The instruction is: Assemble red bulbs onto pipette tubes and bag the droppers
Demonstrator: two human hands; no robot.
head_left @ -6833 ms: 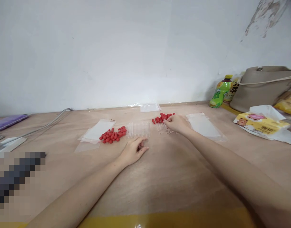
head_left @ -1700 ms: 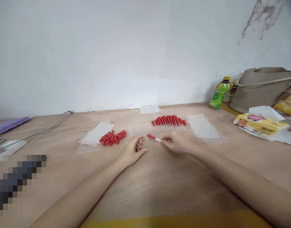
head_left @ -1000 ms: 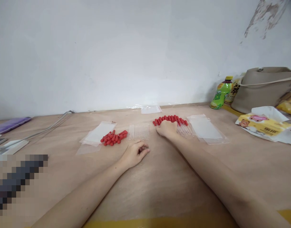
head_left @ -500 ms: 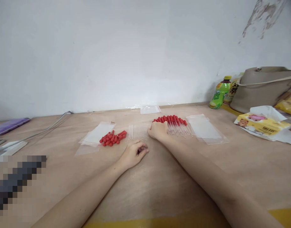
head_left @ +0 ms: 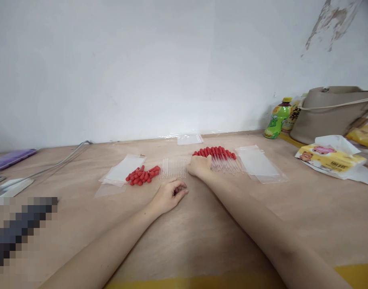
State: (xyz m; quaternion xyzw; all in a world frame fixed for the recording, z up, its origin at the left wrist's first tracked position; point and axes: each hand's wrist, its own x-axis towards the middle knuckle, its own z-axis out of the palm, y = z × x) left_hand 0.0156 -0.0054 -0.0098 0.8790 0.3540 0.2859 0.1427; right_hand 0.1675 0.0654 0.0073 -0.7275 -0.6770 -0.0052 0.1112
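My left hand (head_left: 168, 196) rests on the table, fingers loosely curled and thumb apart, with nothing in it. Just beyond it lies a row of clear, thin glass tubes (head_left: 174, 167). To their left is a loose pile of red rubber bulbs (head_left: 142, 175). My right hand (head_left: 200, 165) is closed between the clear tubes and a row of droppers (head_left: 224, 159), which are tubes with red bulbs on their far ends. Its fingertips face away from me, so whatever they grip is hidden.
Clear plastic bags (head_left: 120, 170) lie left of the bulbs, and more bags (head_left: 257, 162) lie right of the droppers. Farther right are a green bottle (head_left: 277, 120), a grey handbag (head_left: 328, 114) and a tissue pack (head_left: 331, 158). A grey cable (head_left: 59, 163) runs at left.
Both hands and the parts stay in practically the same place. The view has shifted very slightly.
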